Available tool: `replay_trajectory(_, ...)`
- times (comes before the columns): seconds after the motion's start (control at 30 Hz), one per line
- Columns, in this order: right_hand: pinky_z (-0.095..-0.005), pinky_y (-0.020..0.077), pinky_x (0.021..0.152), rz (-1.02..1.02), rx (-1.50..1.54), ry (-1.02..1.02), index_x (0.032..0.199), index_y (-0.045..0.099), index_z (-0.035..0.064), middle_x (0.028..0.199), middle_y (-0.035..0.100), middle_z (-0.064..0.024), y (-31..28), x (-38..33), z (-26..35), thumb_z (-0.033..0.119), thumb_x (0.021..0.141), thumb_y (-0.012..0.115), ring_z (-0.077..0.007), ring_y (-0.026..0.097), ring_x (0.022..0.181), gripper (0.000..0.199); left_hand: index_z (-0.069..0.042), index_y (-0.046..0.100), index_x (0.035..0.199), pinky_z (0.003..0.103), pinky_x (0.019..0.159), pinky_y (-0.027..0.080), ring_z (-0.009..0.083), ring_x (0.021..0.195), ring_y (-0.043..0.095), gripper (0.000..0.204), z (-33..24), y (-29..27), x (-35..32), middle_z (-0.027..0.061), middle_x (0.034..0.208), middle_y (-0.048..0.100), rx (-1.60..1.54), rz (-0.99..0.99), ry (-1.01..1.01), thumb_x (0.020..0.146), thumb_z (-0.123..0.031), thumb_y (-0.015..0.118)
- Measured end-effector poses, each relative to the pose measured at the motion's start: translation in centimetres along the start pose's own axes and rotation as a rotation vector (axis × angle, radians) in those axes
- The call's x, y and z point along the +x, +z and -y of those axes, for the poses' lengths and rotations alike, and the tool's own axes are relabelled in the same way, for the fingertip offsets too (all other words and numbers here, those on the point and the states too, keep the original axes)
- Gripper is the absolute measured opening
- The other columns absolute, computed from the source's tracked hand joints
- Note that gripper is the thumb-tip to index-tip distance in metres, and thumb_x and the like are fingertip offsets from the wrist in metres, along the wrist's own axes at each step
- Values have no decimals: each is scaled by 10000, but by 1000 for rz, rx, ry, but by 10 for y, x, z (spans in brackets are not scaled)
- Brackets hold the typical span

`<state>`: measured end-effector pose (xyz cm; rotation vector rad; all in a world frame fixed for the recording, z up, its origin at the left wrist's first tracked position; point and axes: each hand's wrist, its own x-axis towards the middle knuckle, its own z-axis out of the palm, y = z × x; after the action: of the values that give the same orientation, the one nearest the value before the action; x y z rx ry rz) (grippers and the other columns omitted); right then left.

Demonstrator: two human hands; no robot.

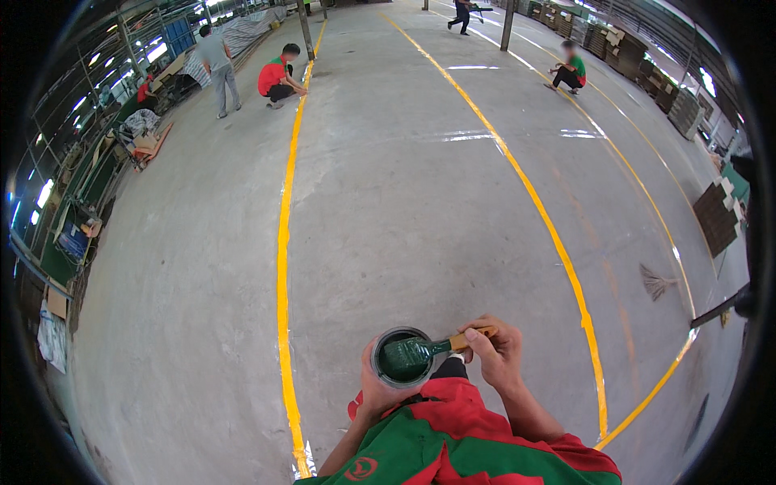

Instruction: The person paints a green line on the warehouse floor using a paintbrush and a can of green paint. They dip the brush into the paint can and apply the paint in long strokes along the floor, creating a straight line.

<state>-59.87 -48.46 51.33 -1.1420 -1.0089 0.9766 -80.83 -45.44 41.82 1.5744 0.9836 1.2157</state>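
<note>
Head cam: your L hand (pixel 385 394) is wrapped round the can (pixel 404 330) of dk green paint, held in front of your torso, above the grey floor (pixel 404 218). Your R hand (pixel 496 352) grips the brush (pixel 441 347) by its wooden handle, w/ the bristles (well coated, btw) at the can's mouth. The can sits b/w the L yellow line (pixel 283 267) & R yellow line (pixel 540 207).

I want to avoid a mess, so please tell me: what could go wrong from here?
Green paint may drip from the coated brush onto the floor or shirt if the right hand moves it away from above the can. The open can might tip and spill, since only the left hand holds it.
</note>
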Motion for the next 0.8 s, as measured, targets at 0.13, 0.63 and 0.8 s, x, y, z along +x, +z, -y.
replay_trajectory(0.13,-227,445,523,-5,-10,-20,964,719,-51,806,644,-62,0,0,1,124,979,638,-81,584,588,194,-24,419,1344,389,1024,483,229,1150,630,1002,-6,0,3,123,1250,627,-5,79,-94,537,-201,985)
replay_trajectory(0.63,-234,461,526,-1,-4,-5,976,718,-51,817,667,-66,-4,-1,-4,95,983,625,-75,586,596,173,12,273,1442,418,1096,422,269,1262,557,1212,40,2,-19,167,1364,532,-18,-37,18,506,-204,1012)
replay_trajectory(0.8,-236,457,521,-4,-18,4,977,719,-52,818,670,-66,-4,-1,-4,92,980,622,-73,583,595,173,11,278,1397,429,1074,452,271,1230,573,1164,39,2,-22,182,1333,534,59,-45,2,502,-162,1003)
